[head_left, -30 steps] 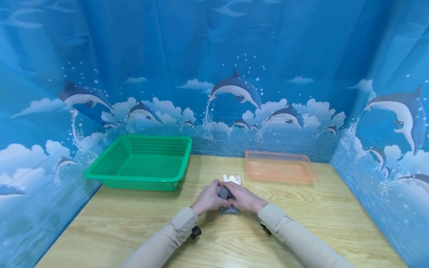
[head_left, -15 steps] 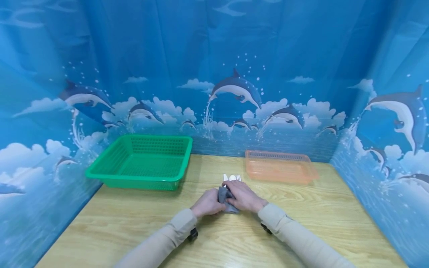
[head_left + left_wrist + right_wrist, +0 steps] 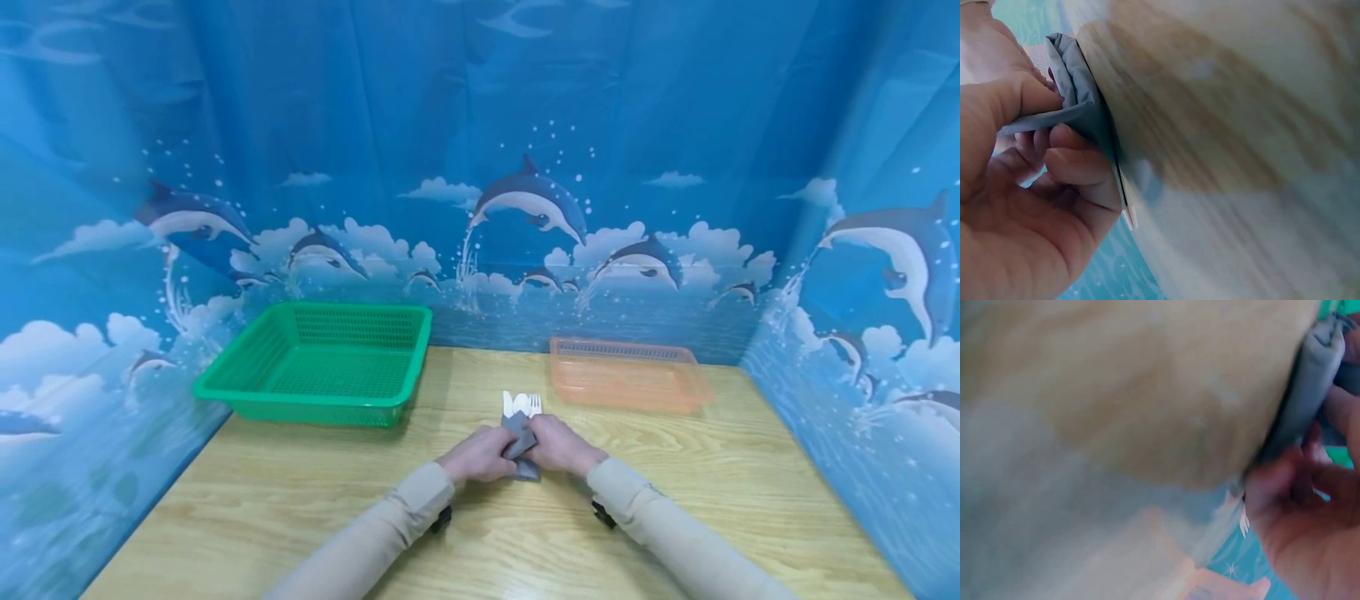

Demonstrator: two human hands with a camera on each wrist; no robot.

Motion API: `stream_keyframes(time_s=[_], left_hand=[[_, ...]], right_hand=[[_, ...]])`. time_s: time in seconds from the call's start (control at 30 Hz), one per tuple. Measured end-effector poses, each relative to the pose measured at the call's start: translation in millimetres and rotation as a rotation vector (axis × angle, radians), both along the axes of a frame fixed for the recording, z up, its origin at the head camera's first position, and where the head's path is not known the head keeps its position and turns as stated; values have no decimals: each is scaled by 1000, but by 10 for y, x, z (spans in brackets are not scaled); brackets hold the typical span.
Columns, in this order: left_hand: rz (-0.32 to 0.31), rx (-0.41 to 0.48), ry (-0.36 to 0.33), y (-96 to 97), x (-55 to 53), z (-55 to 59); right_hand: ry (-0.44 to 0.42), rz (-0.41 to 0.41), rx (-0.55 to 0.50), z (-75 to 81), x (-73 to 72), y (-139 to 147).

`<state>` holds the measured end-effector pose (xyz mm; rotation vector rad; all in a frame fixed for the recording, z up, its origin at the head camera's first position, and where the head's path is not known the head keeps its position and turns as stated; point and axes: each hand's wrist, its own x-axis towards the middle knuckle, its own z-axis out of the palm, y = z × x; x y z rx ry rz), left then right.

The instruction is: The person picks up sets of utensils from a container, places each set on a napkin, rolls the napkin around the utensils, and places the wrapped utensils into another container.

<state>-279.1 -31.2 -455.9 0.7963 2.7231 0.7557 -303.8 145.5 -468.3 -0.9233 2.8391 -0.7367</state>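
Right hand (image 3: pixel 558 443) has drawn back off the head of the bundle since half a second ago. From my remote seat, more of the cutlery shows, and a folded band now slants across the top.

Head view: gray cloth (image 3: pixel 516 423), matte and soft, lies on the counter (image 3: pixel 675 508) between the two hands, wrapped narrow about a knife (image 3: pixel 507 404), spoon (image 3: pixel 521 403) and fork (image 3: pixel 535 403). Their pale, smooth heads stand out side by side at the far end; lower parts hidden. Left hand (image 3: pixel 483 454) grips the near-left edge. Counter is yellowish wood grain with a low sheen. Green basket (image 3: pixel 315 408), rigid perforated plastic, far left; orange tray (image 3: pixel 630 398), shallow and translucent, far right. Glossy dolphin-print sheeting (image 3: pixel 375 167) behind.

Left wrist view: I see the cloth in stacked, creased layers with a crisp fold. Thumb bears on it from above, fingers (image 3: pixel 1079 165) curled in close below; a firm pinch.

Right wrist view: cloth reads as a rounded roll, puckered at one end. Fingers (image 3: pixel 1275 478), blurred, are bent tight about its side, holding it. Fork tines poke out beyond.
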Motion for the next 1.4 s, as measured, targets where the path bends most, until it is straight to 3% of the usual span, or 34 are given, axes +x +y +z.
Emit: stream_keyframes(time_s=[0.17, 0.33, 0.43, 0.53, 0.63, 0.73, 0.83, 1.03, 1.2, 1.4], left_hand=[[-65, -52, 40, 42, -11, 21], [-115, -130, 135, 120, -12, 22], [-114, -150, 133, 147, -14, 17], [-112, -142, 69, 142, -21, 44], [-124, -103, -41, 107, -33, 101], [-149, -62, -139, 57, -50, 149], [-174, -1, -235, 8, -65, 169], [-144, 100, -312, -27, -54, 152], [-81, 131, -286, 6, -31, 130], [-47, 130, -238, 46, -47, 90]], right_hand=[[-153, 28, -45, 60, -17, 92], [-190, 38, -64, 88, -13, 149], [-236, 66, -107, 77, -21, 206], [-332, 96, -181, 60, -28, 284], [-522, 70, -321, 51, -17, 369], [-749, -33, -498, 59, 11, 428], [-862, -149, -558, 79, 57, 444], [-857, -200, -352, 93, 181, 399], [-883, -178, -276, 104, 233, 386], [-871, -173, -268, 93, 214, 363]])
